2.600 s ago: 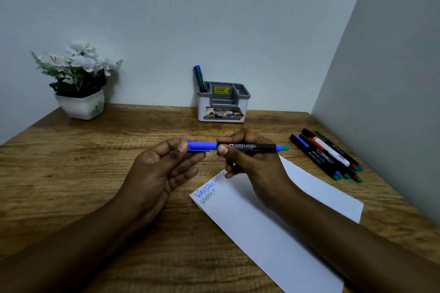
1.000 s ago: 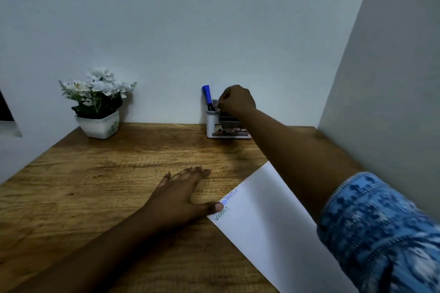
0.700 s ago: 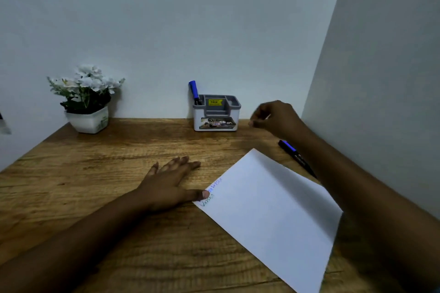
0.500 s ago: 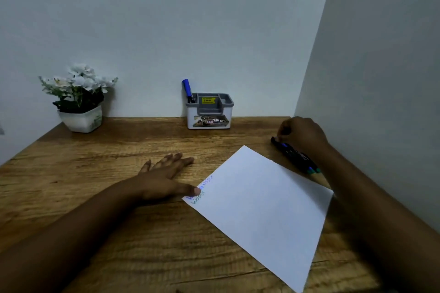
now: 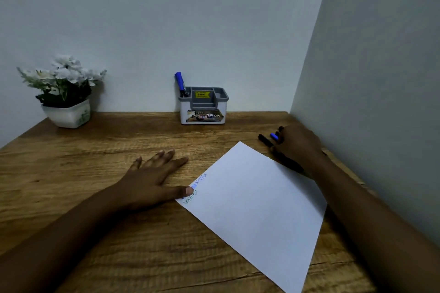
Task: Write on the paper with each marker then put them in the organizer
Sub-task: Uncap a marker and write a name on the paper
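The sheet of paper (image 5: pixel 257 202) lies between the two grips. Its corner carries two short written lines (image 5: pixel 198 179), one blue and one green. The left grip (image 5: pixel 152 181) lies flat and spread on the wooden surface (image 5: pixel 71 185), thumb pinning that corner. The right grip (image 5: pixel 297 147) curls over the loose markers (image 5: pixel 264 139) against the side wall (image 5: pixel 369 78); I cannot tell whether it has one. Beyond the left grip, the organizer (image 5: pixel 203 108) holds a blue-capped marker (image 5: pixel 179 81) in its left compartment. Judging by this, two colours are written and several markers remain. A potted white-flowered plant (image 5: pixel 66 93) stands far left and blocks nothing.
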### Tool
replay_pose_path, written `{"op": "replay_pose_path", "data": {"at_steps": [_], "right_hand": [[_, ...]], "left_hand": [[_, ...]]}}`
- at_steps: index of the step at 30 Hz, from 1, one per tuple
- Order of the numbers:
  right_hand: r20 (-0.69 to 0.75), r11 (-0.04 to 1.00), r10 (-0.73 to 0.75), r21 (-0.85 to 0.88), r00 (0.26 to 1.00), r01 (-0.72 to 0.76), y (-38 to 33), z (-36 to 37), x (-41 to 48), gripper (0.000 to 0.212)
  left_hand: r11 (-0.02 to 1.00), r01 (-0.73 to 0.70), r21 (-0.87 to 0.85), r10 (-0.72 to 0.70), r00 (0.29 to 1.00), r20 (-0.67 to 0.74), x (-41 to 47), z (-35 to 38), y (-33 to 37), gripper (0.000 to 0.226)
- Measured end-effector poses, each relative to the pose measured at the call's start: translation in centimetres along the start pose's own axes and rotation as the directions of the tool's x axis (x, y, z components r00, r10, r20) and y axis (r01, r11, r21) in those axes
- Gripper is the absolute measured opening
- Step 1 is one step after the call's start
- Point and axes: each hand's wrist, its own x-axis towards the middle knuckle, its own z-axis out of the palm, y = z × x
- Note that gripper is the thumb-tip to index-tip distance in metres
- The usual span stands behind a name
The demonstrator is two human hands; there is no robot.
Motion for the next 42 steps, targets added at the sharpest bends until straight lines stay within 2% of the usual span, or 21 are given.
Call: {"op": "replay_pose_path", "data": {"at_steps": [2, 4, 5, 7, 9, 11, 13, 14, 15, 20, 24, 31, 38, 40, 42], "right_hand": [[-0.023, 0.998, -0.044, 0.04, 0.999, 0.045, -0.3, 0.0, -0.3, 0.032], [-0.093, 0.984, -0.073, 0.153, 0.993, 0.087, -1.0, -0.6, -1.0, 0.031], [-0.139, 0.967, -0.087, 0.227, 0.986, 0.117, -1.4, -0.9, -1.5, 0.03], [-0.183, 0.87, -0.13, 0.451, 0.974, 0.201, -2.6, -1.6, -2.3, 0.027], [-0.102, 0.665, -0.212, 0.713, 0.972, 0.22, -4.3, -2.4, -3.7, 0.019], [-0.033, 0.529, -0.336, 0.82, 0.941, 0.217, -6.0, -2.8, -5.1, 0.011], [-0.021, 0.45, -0.437, 0.861, 0.899, 0.239, -7.5, -2.8, -6.4, 0.008], [-0.026, 0.432, -0.467, 0.865, 0.884, 0.254, -8.0, -2.7, -6.8, 0.007], [-0.035, 0.431, -0.487, 0.86, 0.873, 0.274, -8.4, -2.6, -7.3, 0.007], [-0.086, 0.445, -0.523, 0.821, 0.848, 0.358, -9.3, -1.7, -8.0, 0.007], [-0.143, 0.487, -0.546, 0.747, 0.826, 0.452, -9.8, -1.0, -8.1, 0.007], [-0.204, 0.492, -0.598, 0.669, 0.775, 0.556, -10.2, -0.7, -8.2, 0.013], [-0.224, 0.529, -0.649, 0.553, 0.727, 0.643, -10.4, -0.7, -8.0, 0.011], [-0.217, 0.588, -0.652, 0.46, 0.726, 0.666, -9.5, -0.6, -7.7, 0.013], [-0.193, 0.632, -0.595, 0.488, 0.78, 0.602, -7.9, -1.0, -7.2, 0.016]], "left_hand": [[1.0, 0.004, 0.004, -0.004, 1.0, -0.011, 0.0, 0.1, 0.0, 0.113], [0.999, 0.013, -0.05, -0.014, 0.999, -0.029, -0.2, 0.0, 0.3, 0.108], [0.993, 0.016, -0.12, -0.023, 0.998, -0.057, -0.5, -0.2, 0.6, 0.1], [0.918, -0.007, -0.397, -0.074, 0.979, -0.189, -1.1, -0.8, 1.6, 0.072], [0.696, -0.118, -0.708, -0.176, 0.928, -0.327, -1.2, -1.4, 2.7, 0.046], [0.377, -0.221, -0.9, -0.248, 0.912, -0.328, -1.2, -2.0, 3.8, 0.036], [0.075, -0.272, -0.959, -0.237, 0.929, -0.283, -1.0, -2.0, 4.5, 0.041], [-0.014, -0.279, -0.96, -0.221, 0.937, -0.269, -1.0, -1.9, 4.8, 0.045], [-0.06, -0.283, -0.957, -0.207, 0.942, -0.265, -0.9, -1.7, 5.0, 0.048], [-0.17, -0.326, -0.93, -0.231, 0.93, -0.284, -0.8, -1.2, 5.5, 0.035], [-0.207, -0.353, -0.912, -0.264, 0.918, -0.295, -0.7, -1.0, 5.4, 0.026], [-0.129, -0.412, -0.902, -0.364, 0.866, -0.344, -0.8, -0.8, 5.3, 0.024], [-0.143, -0.398, -0.906, -0.46, 0.838, -0.295, -0.7, -1.0, 5.0, 0.023], [-0.255, -0.442, -0.86, -0.593, 0.774, -0.222, -0.7, -2.4, 2.8, 0.016], [-0.301, -0.552, -0.777, -0.724, 0.663, -0.19, -1.1, -4.2, -0.2, 0.005]]}}
